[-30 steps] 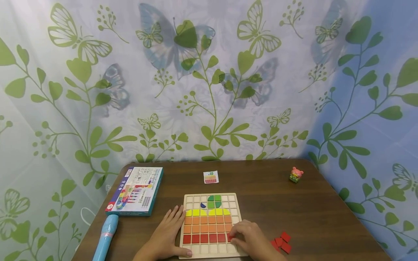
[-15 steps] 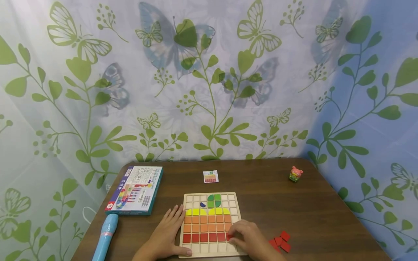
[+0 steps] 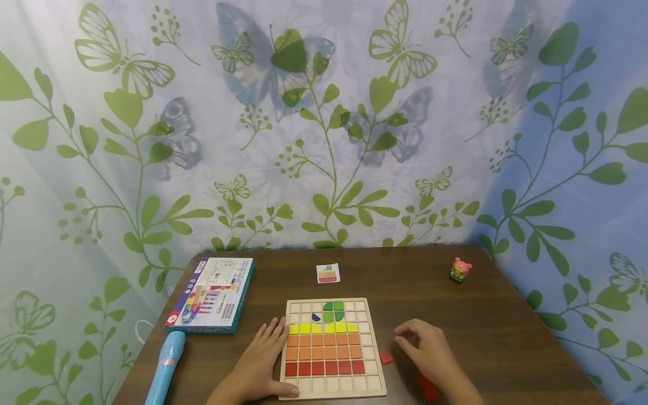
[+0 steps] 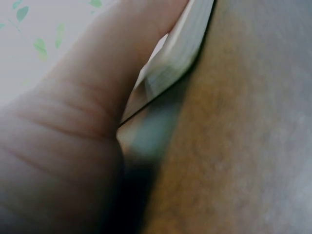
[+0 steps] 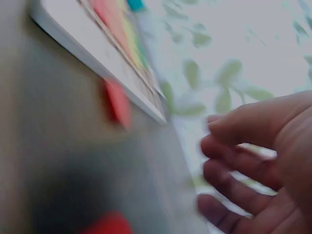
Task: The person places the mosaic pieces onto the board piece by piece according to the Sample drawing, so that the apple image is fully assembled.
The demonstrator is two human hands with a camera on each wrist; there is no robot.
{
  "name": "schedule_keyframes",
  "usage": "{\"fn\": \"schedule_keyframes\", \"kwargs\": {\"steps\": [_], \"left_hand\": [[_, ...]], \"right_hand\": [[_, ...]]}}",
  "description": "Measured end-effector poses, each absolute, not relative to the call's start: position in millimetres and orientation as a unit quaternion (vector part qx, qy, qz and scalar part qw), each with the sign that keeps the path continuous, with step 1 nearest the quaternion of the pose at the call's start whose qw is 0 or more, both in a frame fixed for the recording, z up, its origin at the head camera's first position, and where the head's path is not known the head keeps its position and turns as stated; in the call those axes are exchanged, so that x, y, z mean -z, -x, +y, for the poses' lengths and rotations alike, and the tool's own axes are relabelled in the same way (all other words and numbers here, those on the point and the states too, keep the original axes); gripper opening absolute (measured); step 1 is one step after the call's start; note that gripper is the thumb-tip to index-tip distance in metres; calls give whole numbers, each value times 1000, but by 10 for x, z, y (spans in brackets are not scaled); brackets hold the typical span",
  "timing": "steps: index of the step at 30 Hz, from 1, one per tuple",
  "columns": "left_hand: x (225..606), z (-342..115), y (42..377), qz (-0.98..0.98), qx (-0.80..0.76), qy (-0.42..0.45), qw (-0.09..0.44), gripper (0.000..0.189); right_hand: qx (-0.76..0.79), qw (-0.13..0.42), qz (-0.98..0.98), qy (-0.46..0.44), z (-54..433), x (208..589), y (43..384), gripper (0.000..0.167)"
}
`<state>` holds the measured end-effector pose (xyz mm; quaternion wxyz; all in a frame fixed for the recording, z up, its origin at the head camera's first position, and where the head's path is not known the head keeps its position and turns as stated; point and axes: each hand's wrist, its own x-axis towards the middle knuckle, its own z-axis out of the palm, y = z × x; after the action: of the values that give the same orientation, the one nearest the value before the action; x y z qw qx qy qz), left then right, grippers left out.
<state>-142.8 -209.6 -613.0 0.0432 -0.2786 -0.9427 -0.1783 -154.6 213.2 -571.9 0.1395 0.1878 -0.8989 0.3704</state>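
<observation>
A wooden grid board [image 3: 374,368] lies on the table with yellow, orange, green and red pieces in its cells. A row of red tiles [image 3: 317,368] fills part of a lower row. My left hand [image 3: 258,360] rests along the board's left side, fingers extended, with the thumb on its front edge. To the right of the board, my right hand [image 3: 430,349] hovers with loosely bent fingers and nothing visible in them. One red tile [image 3: 386,358] lies on the table beside the board's right edge. More red tiles [image 3: 427,387] are partly hidden under the right wrist.
Near the back of the table lies a small pattern card [image 3: 328,273]. A boxed set [image 3: 215,295] and a blue microphone [image 3: 166,365] are on the left. At the far right stands a small pink figurine [image 3: 460,270]. A leaf-patterned curtain [image 3: 324,140] hangs behind.
My right hand has left the red row and moved right, over the loose tiles. A red tile now lies by the board's right edge. The left hand has stayed in place.
</observation>
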Motion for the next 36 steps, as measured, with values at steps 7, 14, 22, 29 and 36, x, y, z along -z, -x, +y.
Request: {"fn": "schedule_keyframes", "kwargs": {"steps": [7,14,22,29,36], "left_hand": [[6110,-2095,1426,-943,185,274,41,133],[6109,-2083,1425,-943,180,276,37,132],[6102,-2091,1428,-941,175,283,53,131],[6077,-2076,1417,-943,171,281,36,132],[6097,-2075,1414,-943,178,280,39,131]], "right_hand": [[-348,62,-915,-197,2368,5707,1615,23],[-349,40,-894,-278,2107,5814,1584,19],[-360,36,-906,-220,1915,5840,1492,19],[-363,5,-918,-158,1840,5800,1443,26],[-377,-22,-915,-138,1869,5789,1448,23]]}}
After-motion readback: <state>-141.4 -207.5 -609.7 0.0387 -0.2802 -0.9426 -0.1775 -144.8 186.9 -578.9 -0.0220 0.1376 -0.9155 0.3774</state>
